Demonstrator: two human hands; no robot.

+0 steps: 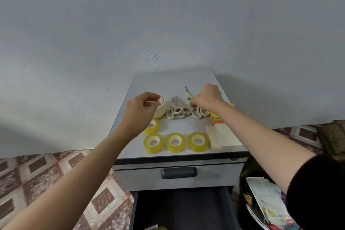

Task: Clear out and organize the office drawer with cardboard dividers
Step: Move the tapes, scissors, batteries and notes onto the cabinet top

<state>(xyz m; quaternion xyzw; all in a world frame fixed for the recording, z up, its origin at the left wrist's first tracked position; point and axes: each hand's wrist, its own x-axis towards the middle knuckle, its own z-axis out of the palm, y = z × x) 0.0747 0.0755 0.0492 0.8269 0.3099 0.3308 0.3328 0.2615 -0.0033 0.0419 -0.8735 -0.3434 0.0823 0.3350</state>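
Clear-out looks nearly done: tape rolls (pixel 174 142) line the bench (pixel 168 82), drawer (pixel 183 209) below sits open with scraps left, no dividers visible. Left hand (pixel 141 110) pinches the masking tape (pixel 162 106), right hand (pixel 208 97) grips scissors (pixel 189 95).

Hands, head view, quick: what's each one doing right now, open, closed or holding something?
Left hand: fingers curled around the masking tape roll.
Right hand: gripping the handles of a pair of scissors.

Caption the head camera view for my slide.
Left hand at the masking tape, right hand gripping scissors atop the cabinet, drawer open below.
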